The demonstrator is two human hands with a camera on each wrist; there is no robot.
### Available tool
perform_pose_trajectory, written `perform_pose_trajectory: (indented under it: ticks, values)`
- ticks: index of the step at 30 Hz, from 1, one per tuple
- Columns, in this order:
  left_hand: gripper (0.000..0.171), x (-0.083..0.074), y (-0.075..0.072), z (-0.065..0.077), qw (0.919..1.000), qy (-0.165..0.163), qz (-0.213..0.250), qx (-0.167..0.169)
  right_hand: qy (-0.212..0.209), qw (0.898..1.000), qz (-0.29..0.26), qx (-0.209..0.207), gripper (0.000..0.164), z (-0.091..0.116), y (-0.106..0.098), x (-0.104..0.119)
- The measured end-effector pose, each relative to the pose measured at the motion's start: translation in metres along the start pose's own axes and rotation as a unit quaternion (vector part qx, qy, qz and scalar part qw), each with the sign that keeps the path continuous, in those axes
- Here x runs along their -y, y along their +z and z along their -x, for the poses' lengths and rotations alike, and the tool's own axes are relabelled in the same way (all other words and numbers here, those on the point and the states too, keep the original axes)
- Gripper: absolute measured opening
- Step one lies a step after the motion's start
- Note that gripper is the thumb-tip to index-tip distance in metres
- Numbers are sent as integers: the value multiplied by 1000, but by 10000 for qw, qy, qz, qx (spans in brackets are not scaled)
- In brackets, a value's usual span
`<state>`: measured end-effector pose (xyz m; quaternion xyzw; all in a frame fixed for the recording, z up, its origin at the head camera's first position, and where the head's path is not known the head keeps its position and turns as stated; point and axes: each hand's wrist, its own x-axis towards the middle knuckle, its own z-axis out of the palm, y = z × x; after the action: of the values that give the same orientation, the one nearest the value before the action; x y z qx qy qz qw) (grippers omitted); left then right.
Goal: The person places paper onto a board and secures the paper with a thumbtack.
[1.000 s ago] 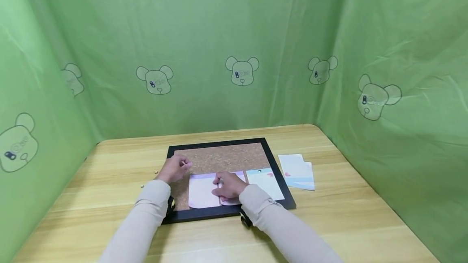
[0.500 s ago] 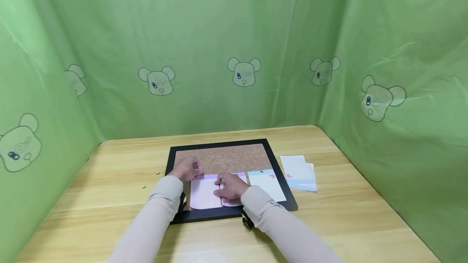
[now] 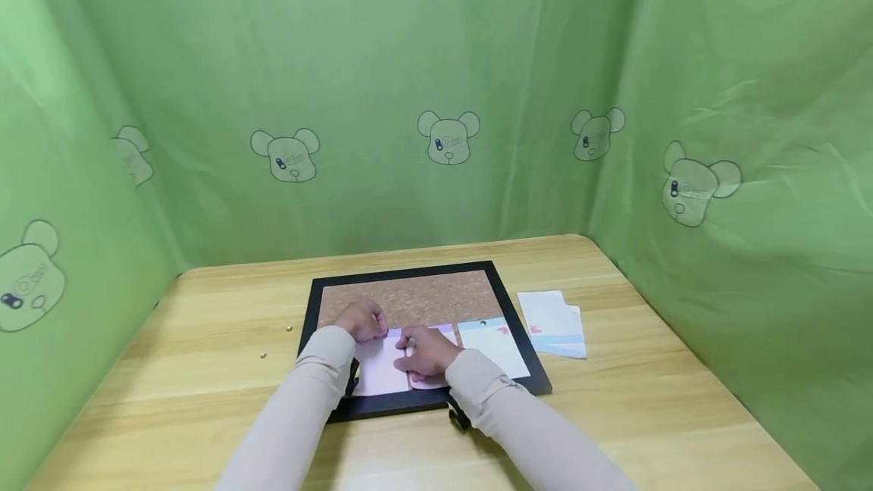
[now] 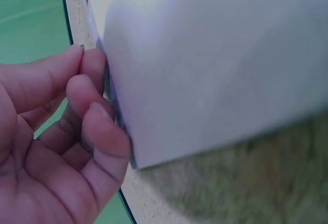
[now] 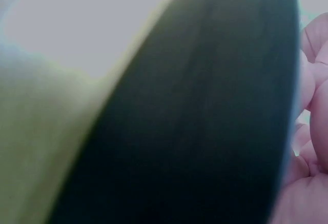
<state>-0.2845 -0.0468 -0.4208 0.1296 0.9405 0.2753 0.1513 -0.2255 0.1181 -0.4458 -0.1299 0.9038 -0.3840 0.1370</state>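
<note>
My left hand (image 3: 364,320) pinches a small thumbtack (image 4: 82,46) between thumb and index finger, mostly hidden by the fingertips. Those fingertips are at the purple top edge of the left paper sheet (image 3: 382,370), which lies on a black-framed cork board (image 3: 416,292). My right hand (image 3: 430,352) rests over the middle sheet (image 3: 445,331), thumb and index finger apart on the paper near the gap between the two purple-topped sheets. A blue-topped sheet (image 3: 491,347) lies at the board's right, with a thumbtack (image 3: 483,323) at its top edge.
Two loose thumbtacks, an upper one (image 3: 289,329) and a lower one (image 3: 263,355), lie on the wooden table (image 3: 204,377) left of the board. Overlapping loose sheets (image 3: 554,317) lie to its right. Green curtains (image 3: 368,59) enclose the table's back and sides.
My left hand has moved right and slightly down, from the bare cork at the left to the top edge of the left sheet. The right hand stays in place on the paper.
</note>
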Motion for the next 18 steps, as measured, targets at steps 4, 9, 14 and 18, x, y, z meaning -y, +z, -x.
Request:
perform_pose_trajectory:
  ticks: [4,9,14,18]
  values:
    - [14,0,2,-3,9998,21,-180,-38,68,10000,4,55,20,-1,1,1]
    - [14,-3,1,-6,9994,-145,-312,18,172,9998,88,15,19,-3,1,1]
    - [14,-3,0,-5,9990,-295,-335,15,167,9997,165,23,19,-4,2,0]
    - [16,-3,0,-4,9986,-373,-387,7,191,9997,170,42,19,-2,1,1]
